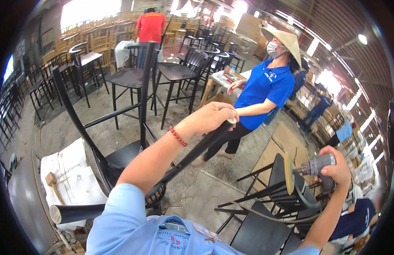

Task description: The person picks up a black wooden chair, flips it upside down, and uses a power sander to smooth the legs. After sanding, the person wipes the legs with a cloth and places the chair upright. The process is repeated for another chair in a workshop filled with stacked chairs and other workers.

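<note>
Black wooden high chair, upturned with its legs splayed, stands just in front of the person, its seat low and its leg ends spread wide at the edges of the working space. The left grip is curled round the end of one leg; the right grip is wrapped round a grey handheld power sander with a round yellow disc, held well apart from that leg with open air between. A co-worker in a blue shirt and conical straw hat stands close beyond the left grip, narrowing the room there. Grey concrete floor lies open between the upturned chair and black slat-backed chairs beneath the sander. Leftward, a wooden mallet lies on a white sheet.
</note>
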A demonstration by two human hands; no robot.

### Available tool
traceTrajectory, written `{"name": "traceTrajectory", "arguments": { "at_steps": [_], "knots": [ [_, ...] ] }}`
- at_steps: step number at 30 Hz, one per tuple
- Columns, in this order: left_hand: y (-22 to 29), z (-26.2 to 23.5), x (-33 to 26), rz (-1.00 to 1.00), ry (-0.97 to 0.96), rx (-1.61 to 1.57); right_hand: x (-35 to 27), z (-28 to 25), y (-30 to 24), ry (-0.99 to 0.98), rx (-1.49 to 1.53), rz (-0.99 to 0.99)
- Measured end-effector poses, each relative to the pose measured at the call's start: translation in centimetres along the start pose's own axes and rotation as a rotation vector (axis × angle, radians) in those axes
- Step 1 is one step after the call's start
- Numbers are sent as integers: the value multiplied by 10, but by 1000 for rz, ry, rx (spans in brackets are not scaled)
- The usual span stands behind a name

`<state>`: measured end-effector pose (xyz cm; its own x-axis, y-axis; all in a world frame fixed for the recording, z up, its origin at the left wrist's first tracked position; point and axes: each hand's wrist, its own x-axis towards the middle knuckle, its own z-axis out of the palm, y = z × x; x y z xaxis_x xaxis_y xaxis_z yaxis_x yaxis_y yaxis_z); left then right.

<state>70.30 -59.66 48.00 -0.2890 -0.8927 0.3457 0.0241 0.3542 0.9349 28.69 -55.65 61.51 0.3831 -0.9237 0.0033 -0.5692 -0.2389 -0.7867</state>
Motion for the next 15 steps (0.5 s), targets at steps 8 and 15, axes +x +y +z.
{"name": "traceTrajectory", "arguments": {
  "at_steps": [8, 15],
  "knots": [
    [-22, -151, -19, -49, 232, 290, 40, 8, -14, 193, -122, 69],
    [-54, -296, -7, 126, 1021, 784, 104, 17, -50, 187, -216, 158]
  ]
}}
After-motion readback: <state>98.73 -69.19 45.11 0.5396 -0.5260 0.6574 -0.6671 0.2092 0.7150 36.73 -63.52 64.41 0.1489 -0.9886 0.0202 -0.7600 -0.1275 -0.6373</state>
